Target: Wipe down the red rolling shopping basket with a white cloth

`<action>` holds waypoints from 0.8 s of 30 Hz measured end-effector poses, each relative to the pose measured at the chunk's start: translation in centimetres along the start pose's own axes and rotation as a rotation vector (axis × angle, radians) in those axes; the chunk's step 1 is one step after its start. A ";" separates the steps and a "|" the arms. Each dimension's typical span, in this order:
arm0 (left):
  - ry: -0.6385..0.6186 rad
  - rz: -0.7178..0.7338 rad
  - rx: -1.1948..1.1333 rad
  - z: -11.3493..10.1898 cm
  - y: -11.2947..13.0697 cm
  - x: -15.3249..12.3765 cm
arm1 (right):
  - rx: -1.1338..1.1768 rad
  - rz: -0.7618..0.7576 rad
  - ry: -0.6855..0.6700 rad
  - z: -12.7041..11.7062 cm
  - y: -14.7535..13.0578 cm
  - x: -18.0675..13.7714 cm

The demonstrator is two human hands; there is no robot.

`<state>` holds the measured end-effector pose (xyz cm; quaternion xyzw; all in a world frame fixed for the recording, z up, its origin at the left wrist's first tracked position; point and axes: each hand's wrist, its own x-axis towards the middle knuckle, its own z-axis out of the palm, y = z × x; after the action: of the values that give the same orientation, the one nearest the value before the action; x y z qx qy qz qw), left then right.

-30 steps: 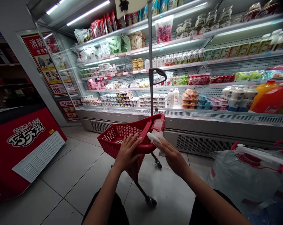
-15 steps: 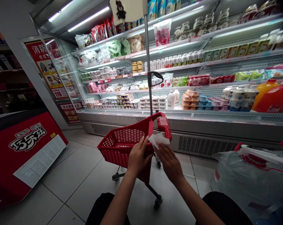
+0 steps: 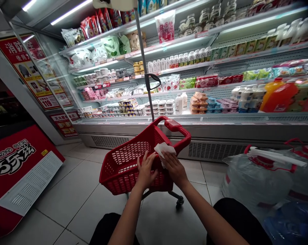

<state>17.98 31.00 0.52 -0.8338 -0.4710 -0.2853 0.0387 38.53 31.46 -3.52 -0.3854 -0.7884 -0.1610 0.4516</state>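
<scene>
A red plastic shopping cart basket (image 3: 118,182) with perforated sides stands in front of me, its red handle (image 3: 186,134) curving out to the right. My right hand (image 3: 175,170) presses a crumpled white wipe (image 3: 164,149) against the basket's rim, near the base of the handle. My fingers lie over the wipe and hide part of it. My left hand (image 3: 145,173) rests at the basket's near rim, fingers spread, with nothing in it. A dark pole (image 3: 143,47) with a loop grip rises behind the cart.
A lit refrigerated display (image 3: 128,120) with dairy goods and drinks runs behind the cart. Large water jugs (image 3: 258,180) in plastic wrap stand close on my right. At left is a red freezer (image 3: 18,173). A caster wheel (image 3: 179,203) shows on the tiled floor.
The cart has turned, so its handle reaches farther right and more of the basket's inside shows. Both hands stay at the rim, the right still with the wipe. My view has shifted right.
</scene>
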 end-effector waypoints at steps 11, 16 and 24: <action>0.008 -0.020 -0.006 0.9 2.0 0.1 | -0.013 0.125 0.125 -1.9 2.5 0.6; 0.005 -0.010 0.042 1.5 2.8 0.4 | 0.007 -0.068 -0.079 -1.1 0.5 0.2; 0.027 -0.009 0.175 1.2 3.5 0.4 | -0.227 0.170 0.070 -7.7 7.6 1.5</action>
<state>21.52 29.76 0.43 -0.8212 -0.4973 -0.2544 0.1165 48.30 32.45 1.13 -0.4937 -0.7135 -0.2233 0.4442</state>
